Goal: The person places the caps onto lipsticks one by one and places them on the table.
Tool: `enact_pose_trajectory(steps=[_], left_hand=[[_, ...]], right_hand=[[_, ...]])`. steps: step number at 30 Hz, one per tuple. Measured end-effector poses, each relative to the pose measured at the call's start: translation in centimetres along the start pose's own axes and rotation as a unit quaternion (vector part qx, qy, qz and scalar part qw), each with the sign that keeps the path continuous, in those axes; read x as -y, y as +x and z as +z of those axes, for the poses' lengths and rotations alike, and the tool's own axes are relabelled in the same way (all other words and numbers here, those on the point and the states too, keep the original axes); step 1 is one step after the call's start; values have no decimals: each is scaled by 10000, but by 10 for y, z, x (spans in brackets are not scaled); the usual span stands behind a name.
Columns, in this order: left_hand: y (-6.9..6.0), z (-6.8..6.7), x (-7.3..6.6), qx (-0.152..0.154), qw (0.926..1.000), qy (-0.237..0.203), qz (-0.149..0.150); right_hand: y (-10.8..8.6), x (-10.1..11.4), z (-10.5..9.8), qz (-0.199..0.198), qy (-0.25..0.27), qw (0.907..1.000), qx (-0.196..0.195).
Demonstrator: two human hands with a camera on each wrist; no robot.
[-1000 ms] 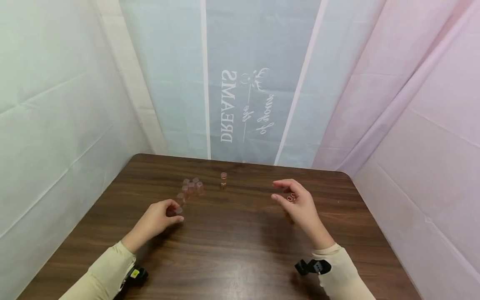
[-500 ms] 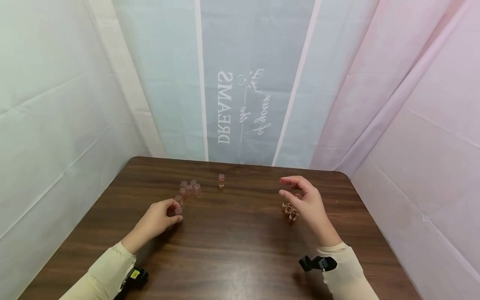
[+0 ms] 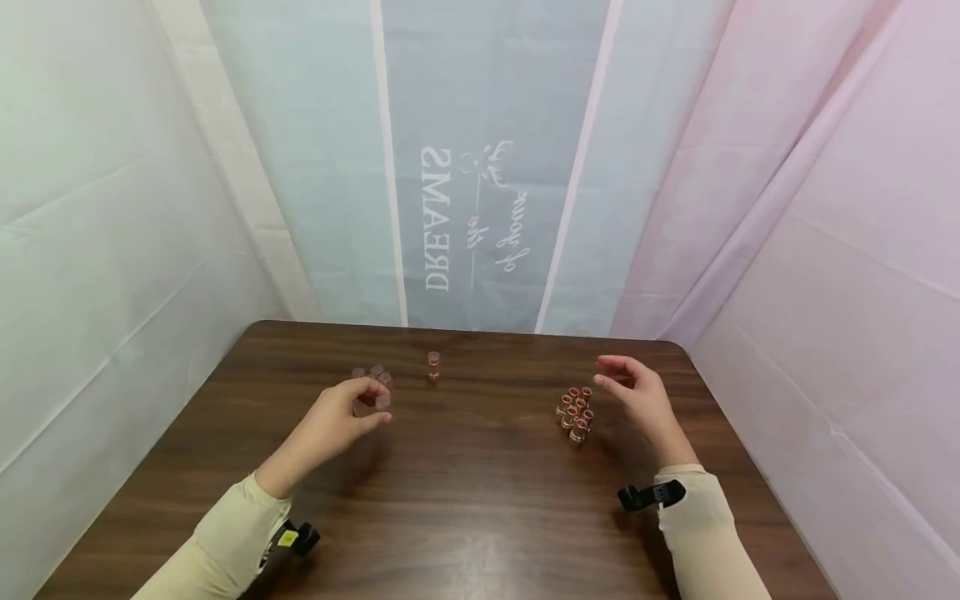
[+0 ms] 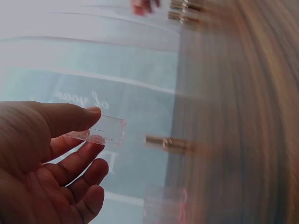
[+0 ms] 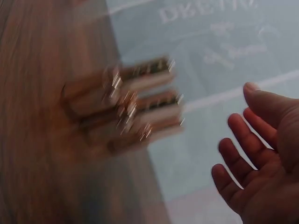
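Observation:
My left hand (image 3: 341,417) pinches a clear plastic lipstick cap (image 4: 110,130) between thumb and fingers, held up off the table; small lettering shows on it in the left wrist view. Behind that hand stand several more clear caps (image 3: 377,372), partly hidden. At the back middle, a gold lipstick tube (image 3: 433,367) stands upright with what looks like a clear cap on top. Several uncapped gold lipstick tubes (image 3: 576,414) with red tops stand in a tight cluster at right. My right hand (image 3: 640,398) hovers beside them, fingers loosely bent, holding nothing.
A dark wood-grain table (image 3: 465,500) carries everything. Pale fabric walls (image 3: 847,333) close in both sides, and a printed curtain (image 3: 480,167) hangs behind the far edge. Black wrist cameras (image 3: 651,496) sit on both sleeves.
My left hand has lifted a cap and moved it up and rightward. My right hand has shifted right, leaving the tube cluster fully visible.

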State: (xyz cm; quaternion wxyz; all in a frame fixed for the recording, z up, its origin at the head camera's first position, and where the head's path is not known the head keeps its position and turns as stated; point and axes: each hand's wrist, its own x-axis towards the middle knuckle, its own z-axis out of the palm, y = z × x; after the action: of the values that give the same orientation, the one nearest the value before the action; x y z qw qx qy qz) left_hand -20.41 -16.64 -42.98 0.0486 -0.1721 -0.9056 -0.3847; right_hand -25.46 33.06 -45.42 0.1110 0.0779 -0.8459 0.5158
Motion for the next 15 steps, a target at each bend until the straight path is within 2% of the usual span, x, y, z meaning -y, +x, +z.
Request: enact_pose_trajectory(steps=[5, 11, 15], left_hand=[[1, 5, -9, 75, 9993, -358, -7], [7, 8, -12, 72, 9993, -361, 75], [9, 7, -13, 83, 9992, -378, 99]], right_hand=[[1, -31, 3, 347, -205, 9984, 393], [2, -46, 9, 146, -274, 9948, 975], [0, -52, 10, 111, -534, 9901, 1292]])
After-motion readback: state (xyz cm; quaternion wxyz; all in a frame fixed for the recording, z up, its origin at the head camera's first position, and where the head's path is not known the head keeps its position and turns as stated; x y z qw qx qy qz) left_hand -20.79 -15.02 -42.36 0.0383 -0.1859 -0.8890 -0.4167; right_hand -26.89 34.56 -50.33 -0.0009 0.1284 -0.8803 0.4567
